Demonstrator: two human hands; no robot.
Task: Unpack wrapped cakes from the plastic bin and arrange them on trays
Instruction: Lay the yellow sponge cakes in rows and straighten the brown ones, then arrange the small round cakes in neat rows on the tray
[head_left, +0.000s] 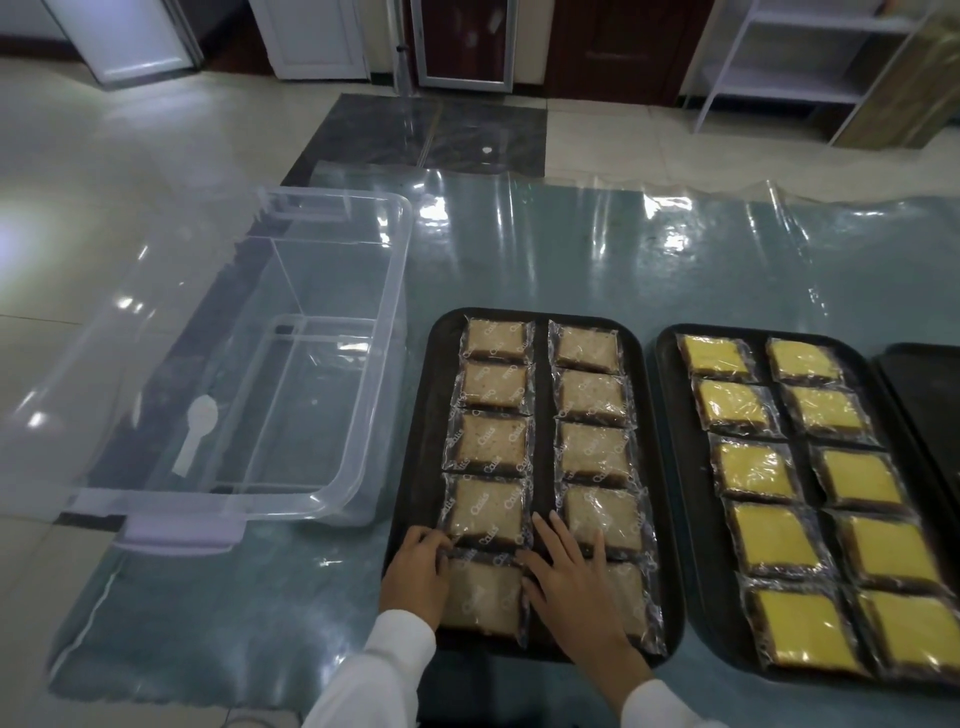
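A dark tray (423, 447) holds two columns of several beige wrapped cakes. My left hand (415, 571) has curled fingers on the left edge of the nearest left-column cake (485, 597). My right hand (571, 577) lies flat with straight fingers beside that cake, partly over the nearest right-column cake (631, 597). A second dark tray (675, 467) to the right carries two columns of yellow wrapped cakes. The clear plastic bin (270, 364) stands on the left with no cakes inside.
A third dark tray (930, 384) shows at the far right edge. A white scoop-shaped mark (200, 426) appears on the bin's wall. Everything sits on a table under a clear plastic sheet (623, 249). White shelving (800, 62) and doors stand behind.
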